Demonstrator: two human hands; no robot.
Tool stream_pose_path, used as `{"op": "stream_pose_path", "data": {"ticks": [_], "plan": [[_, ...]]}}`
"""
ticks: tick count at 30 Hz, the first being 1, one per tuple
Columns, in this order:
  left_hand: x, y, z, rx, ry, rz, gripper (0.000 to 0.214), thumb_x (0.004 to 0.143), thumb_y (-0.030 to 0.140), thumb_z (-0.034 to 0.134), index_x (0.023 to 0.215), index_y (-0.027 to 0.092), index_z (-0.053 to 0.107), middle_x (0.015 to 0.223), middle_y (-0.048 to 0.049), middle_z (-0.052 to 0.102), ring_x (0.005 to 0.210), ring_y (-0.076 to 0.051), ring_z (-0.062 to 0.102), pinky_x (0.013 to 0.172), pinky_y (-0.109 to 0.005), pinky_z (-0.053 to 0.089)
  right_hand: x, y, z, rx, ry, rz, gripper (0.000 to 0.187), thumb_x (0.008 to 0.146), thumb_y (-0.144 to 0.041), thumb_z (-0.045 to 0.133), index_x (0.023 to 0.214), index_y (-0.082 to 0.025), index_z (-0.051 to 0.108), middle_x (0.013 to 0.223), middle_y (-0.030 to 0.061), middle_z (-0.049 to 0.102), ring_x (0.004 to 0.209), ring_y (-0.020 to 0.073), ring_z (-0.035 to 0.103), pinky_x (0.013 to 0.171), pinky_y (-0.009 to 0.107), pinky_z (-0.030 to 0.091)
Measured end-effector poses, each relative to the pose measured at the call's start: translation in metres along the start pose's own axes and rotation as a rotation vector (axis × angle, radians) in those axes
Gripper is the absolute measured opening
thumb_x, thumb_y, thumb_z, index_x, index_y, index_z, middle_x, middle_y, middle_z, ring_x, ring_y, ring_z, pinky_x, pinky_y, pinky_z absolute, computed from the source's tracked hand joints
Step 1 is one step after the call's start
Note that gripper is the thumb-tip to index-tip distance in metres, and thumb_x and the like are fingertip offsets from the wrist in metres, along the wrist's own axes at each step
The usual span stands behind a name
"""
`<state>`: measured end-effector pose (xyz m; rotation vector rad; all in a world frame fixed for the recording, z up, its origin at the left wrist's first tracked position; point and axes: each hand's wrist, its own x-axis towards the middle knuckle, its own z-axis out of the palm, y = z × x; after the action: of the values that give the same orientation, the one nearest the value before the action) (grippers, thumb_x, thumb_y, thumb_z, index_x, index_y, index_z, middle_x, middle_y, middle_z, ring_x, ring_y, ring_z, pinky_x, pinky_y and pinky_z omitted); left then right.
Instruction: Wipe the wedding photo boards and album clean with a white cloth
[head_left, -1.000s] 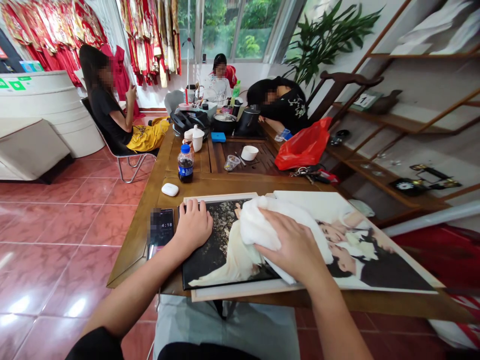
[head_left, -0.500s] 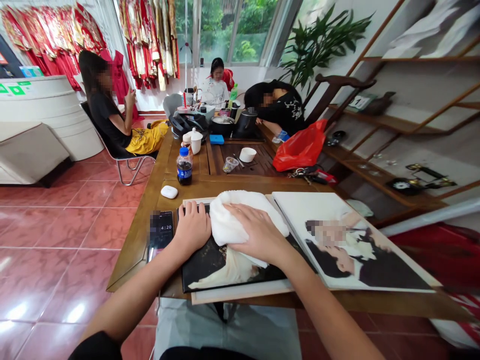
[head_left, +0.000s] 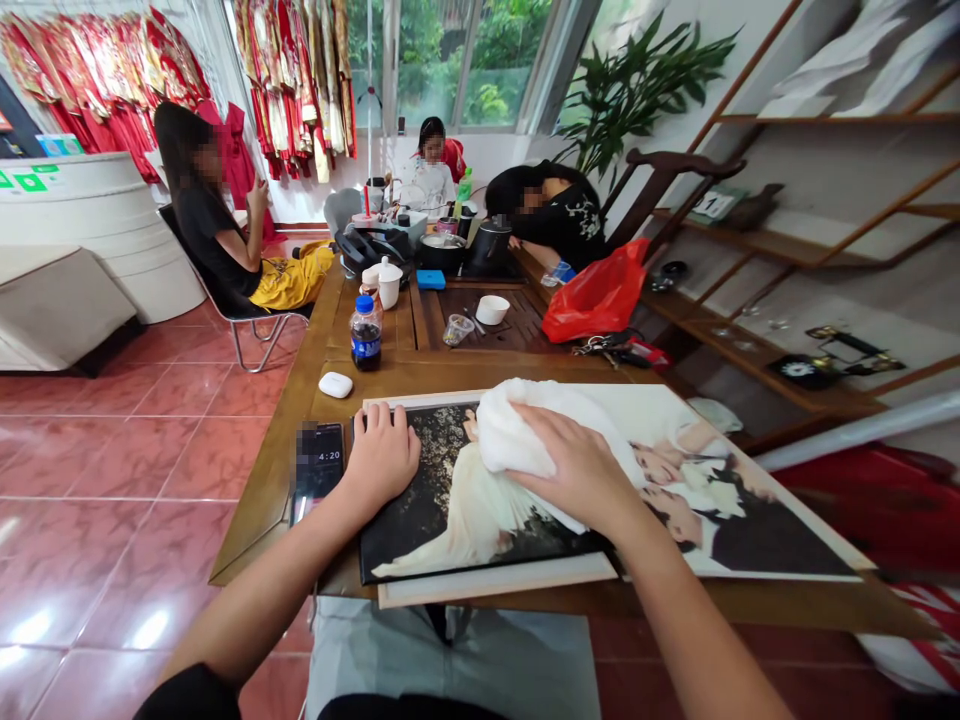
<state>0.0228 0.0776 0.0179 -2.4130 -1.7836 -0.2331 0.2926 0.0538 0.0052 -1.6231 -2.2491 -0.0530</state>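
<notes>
My right hand (head_left: 581,465) presses a bunched white cloth (head_left: 514,432) down on a dark photo panel (head_left: 424,485). The panel shows a long pale dress, and the cloth and hand hide part of its right side. Flat on the panel's left part lies my left hand (head_left: 386,455), holding nothing, its fingers toward the far edge. Under the panel a pale board (head_left: 517,580) sticks out at the near side. To the right lies another photo print (head_left: 757,545) of two people, partly covered by my right hand and the cloth.
A phone (head_left: 321,465), a white earbud case (head_left: 335,385) and a cola bottle (head_left: 366,335) stand or lie left on the wooden table (head_left: 262,500). Farther off are a white bowl (head_left: 493,310) and a red plastic bag (head_left: 596,300). Three people sit around the far part.
My right hand has slid the white cloth to the right across the panel, uncovering more of the dress and dark background. My left hand has stayed in place.
</notes>
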Motion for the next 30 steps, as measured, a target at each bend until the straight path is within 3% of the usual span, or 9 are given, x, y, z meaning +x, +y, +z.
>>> {"op": "stream_pose_path", "data": {"ticks": [13,17,24,30], "plan": [[0.000,0.001,-0.001,0.004,-0.008,0.000,0.034,0.102,0.029,0.037,0.119,0.008,0.058,0.116,-0.0189,0.060,0.114,-0.034,0.053,0.102,-0.047,0.038,-0.080,-0.021,-0.008,-0.149,0.092,-0.065,0.080,0.080,-0.041,0.061,0.153,-0.023,0.031,0.143,0.0150,0.056,0.126,0.0350,0.055,0.097,0.048,0.043],[0.000,0.001,-0.001,0.017,-0.011,-0.002,0.033,0.102,0.029,0.037,0.119,0.009,0.058,0.116,-0.0189,0.060,0.113,-0.033,0.053,0.102,-0.047,0.038,-0.080,-0.028,-0.009,-0.138,0.099,-0.073,0.081,0.080,-0.041,0.061,0.153,-0.024,0.031,0.143,0.0140,0.056,0.125,0.0349,0.055,0.097,0.048,0.041],[0.000,0.000,0.000,0.008,-0.010,0.001,0.034,0.102,0.029,0.037,0.120,0.008,0.057,0.116,-0.0195,0.060,0.113,-0.034,0.053,0.101,-0.048,0.038,-0.067,-0.061,-0.008,-0.027,0.043,-0.181,0.090,0.075,-0.043,0.067,0.154,-0.024,0.031,0.146,0.0141,0.053,0.132,0.0349,0.048,0.106,0.050,0.033],[-0.001,0.001,0.002,0.009,0.014,-0.001,0.030,0.101,0.029,0.039,0.114,0.010,0.058,0.114,-0.0187,0.061,0.111,-0.034,0.054,0.100,-0.048,0.039,-0.054,-0.058,-0.006,-0.002,0.011,-0.167,0.090,0.072,-0.040,0.068,0.153,-0.024,0.033,0.145,0.0146,0.054,0.130,0.0344,0.051,0.104,0.049,0.034]]}}
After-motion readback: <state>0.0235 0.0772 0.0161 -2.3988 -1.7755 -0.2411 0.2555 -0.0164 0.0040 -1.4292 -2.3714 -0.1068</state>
